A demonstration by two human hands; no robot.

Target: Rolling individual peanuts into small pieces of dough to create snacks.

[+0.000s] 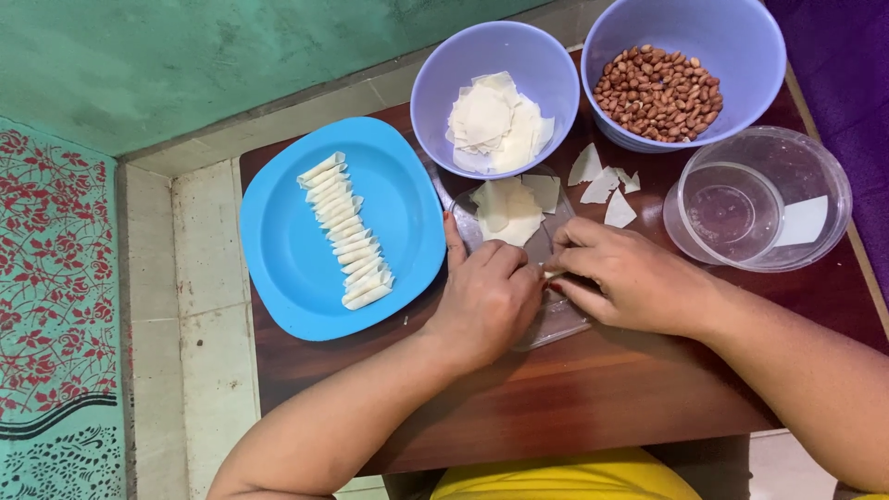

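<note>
My left hand (486,296) and my right hand (630,278) meet over a clear plastic lid (556,319) on the wooden table (556,389). Together they pinch a small pale wrapper piece (553,274) between their fingertips. Several flat wrapper pieces (509,211) lie on the lid just beyond the hands. A blue plate (287,250) to the left carries a row of rolled wrappers (347,231). Behind it, one lilac bowl (435,83) holds wrapper sheets (495,125) and another lilac bowl (741,46) holds peanuts (659,93).
A clear round container (741,213) stands at the right with a white sheet under its rim. Loose wrapper scraps (602,185) lie between the bowls and the hands. The table's left edge meets a tiled floor (204,306), beside a patterned mat (56,278).
</note>
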